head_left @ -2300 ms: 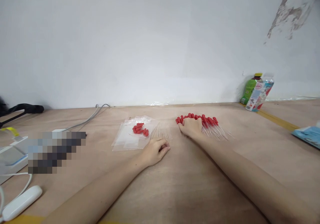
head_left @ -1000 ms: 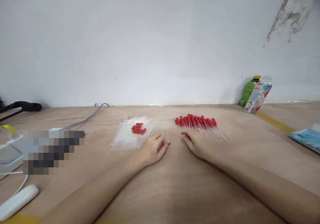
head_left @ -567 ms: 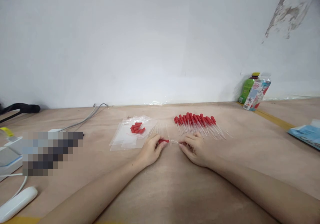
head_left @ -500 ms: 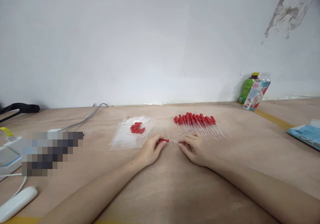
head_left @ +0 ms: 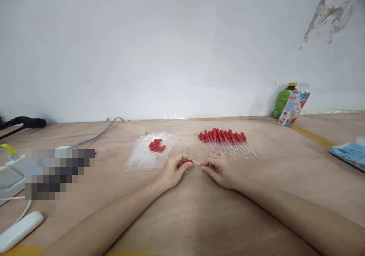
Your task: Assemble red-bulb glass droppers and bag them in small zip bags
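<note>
Between finger and thumb, my left hand (head_left: 176, 170) pinches a red rubber dropper bulb (head_left: 187, 161). Facing it, my right hand (head_left: 216, 168) grips a thin clear glass pipette tube (head_left: 196, 162), whose end meets the bulb's mouth; how far it is inside I cannot tell. Beyond my left hand, several loose red bulbs (head_left: 156, 145) lie on clear plastic bags (head_left: 139, 159). Several bare glass tubes (head_left: 181, 146) rest just behind my hands. Past my right hand, a row of droppers with red bulbs (head_left: 222, 136) lies with tips toward me.
A power strip (head_left: 11, 176) with cables and a white oblong device (head_left: 21, 231) occupy the left side, beside a blurred-out patch. At back right stand a green bottle (head_left: 281, 102) and a carton (head_left: 293, 109). A blue packet (head_left: 349, 153) lies at the right edge.
My right hand has come slightly left, closing the gap, and the tube's end now meets the red bulb. The bulbs and droppers on the table stay put.
</note>
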`<state>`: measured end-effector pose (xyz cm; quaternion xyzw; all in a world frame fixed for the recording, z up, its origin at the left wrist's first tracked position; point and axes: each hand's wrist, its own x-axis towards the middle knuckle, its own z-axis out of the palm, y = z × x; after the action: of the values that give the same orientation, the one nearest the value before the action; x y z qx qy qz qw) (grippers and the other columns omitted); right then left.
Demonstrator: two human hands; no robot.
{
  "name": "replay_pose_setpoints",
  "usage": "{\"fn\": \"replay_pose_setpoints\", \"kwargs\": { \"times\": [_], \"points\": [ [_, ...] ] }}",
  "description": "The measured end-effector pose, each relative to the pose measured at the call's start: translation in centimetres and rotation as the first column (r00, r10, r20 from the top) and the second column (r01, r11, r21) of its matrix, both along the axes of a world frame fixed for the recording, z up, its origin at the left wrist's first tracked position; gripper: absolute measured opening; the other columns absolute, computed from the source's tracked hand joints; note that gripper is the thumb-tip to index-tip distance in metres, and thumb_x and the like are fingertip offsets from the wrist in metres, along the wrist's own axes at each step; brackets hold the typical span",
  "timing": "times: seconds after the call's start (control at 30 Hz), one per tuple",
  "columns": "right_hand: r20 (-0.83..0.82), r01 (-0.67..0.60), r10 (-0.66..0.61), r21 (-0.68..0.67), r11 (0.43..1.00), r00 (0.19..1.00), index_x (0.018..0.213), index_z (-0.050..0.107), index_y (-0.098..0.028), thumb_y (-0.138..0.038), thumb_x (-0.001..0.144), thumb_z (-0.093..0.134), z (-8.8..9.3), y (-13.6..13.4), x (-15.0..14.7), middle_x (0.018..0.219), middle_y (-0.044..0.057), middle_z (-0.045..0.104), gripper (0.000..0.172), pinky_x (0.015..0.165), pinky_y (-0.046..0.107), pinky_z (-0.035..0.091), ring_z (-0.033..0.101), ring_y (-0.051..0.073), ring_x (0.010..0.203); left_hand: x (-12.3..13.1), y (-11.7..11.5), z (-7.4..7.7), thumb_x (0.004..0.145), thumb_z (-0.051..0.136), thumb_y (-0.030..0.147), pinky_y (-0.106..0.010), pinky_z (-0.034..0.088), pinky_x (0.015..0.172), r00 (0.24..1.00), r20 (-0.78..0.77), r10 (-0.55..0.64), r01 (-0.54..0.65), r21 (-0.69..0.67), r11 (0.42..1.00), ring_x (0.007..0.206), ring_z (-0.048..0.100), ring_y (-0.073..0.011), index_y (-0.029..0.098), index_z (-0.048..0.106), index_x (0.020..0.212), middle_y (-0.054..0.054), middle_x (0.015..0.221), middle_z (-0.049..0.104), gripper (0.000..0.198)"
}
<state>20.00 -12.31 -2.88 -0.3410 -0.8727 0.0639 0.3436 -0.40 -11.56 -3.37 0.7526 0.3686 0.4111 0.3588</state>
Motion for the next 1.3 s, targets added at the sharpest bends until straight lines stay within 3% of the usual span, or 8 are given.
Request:
{"fn": "replay_pose_setpoints", "kwargs": {
  "times": [0.47,0.8,1.1,1.3],
  "points": [
    [0.168,-0.102,0.100,0.001,0.995,0.981,0.087,0.061,-0.022,-0.025,0.085,0.043,0.6,1.1,1.1,0.080,0.000,0.061,0.019,0.073,0.031,0.023,0.050,0.011,0.068,-0.3,-0.9,0.5,0.082,0.046,0.028,-0.020,0.044,0.056,0.984,-0.160,-0.073,0.068,-0.037,0.997,0.058,0.052,-0.0092,0.013,0.059,0.084,-0.001,0.065,0.055,0.020],
    [0.218,0.004,-0.042,0.169,0.986,0.975,0.079,0.061,-0.018,-0.022,0.085,0.038,1.1,-0.2,0.5,0.072,0.002,0.058,0.024,0.068,0.031,0.022,0.047,0.012,0.065,-0.3,-1.0,0.7,0.080,0.050,0.033,-0.020,0.042,0.056,0.959,-0.282,0.027,0.002,0.102,0.995,0.060,0.052,-0.0104,0.014,0.062,0.084,-0.002,0.069,0.060,0.023],
    [0.257,0.026,-0.050,0.096,0.995,0.965,0.066,0.053,-0.015,-0.023,0.087,0.034,0.5,-0.1,-0.5,0.064,0.000,0.056,0.029,0.066,0.029,0.022,0.042,0.010,0.056,-0.5,-1.0,0.5,0.080,0.051,0.031,-0.021,0.043,0.061,0.937,-0.343,0.072,0.006,0.222,0.975,0.066,0.055,-0.0118,0.016,0.061,0.085,-0.002,0.075,0.062,0.019],
    [0.285,0.012,-0.009,-0.010,1.000,0.958,0.071,0.054,-0.017,-0.021,0.088,0.031,0.9,-0.1,-1.1,0.068,0.000,0.060,0.028,0.067,0.029,0.022,0.046,0.010,0.059,-0.6,-0.8,0.4,0.081,0.049,0.029,-0.022,0.043,0.063,0.922,-0.380,0.075,0.034,0.272,0.962,0.069,0.055,-0.0125,0.017,0.061,0.087,-0.002,0.077,0.062,0.018]
  ]
}}
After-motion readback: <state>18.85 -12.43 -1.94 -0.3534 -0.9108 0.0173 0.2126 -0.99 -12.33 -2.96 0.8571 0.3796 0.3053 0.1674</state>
